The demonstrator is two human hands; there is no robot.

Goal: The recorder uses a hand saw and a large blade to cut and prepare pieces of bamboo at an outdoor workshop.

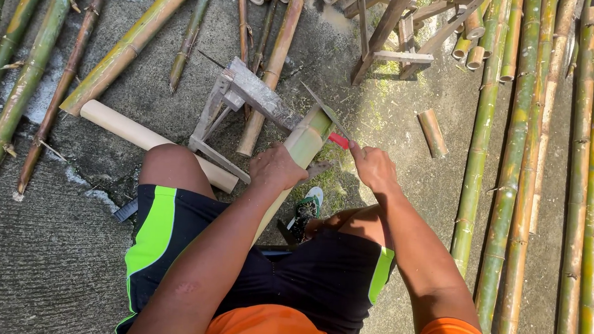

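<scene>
A green bamboo section leans from my lap up onto a small wooden stand. My left hand is wrapped around this bamboo just below its top end. My right hand grips the red handle of a knife, and its thin blade lies across the bamboo's upper end. I sit with black and green shorts, and one shoe shows under the bamboo.
Long bamboo poles lie in a row on the right and several more on the left. A pale peeled pole lies by my left knee. A short cut piece and a wooden frame sit ahead on the concrete.
</scene>
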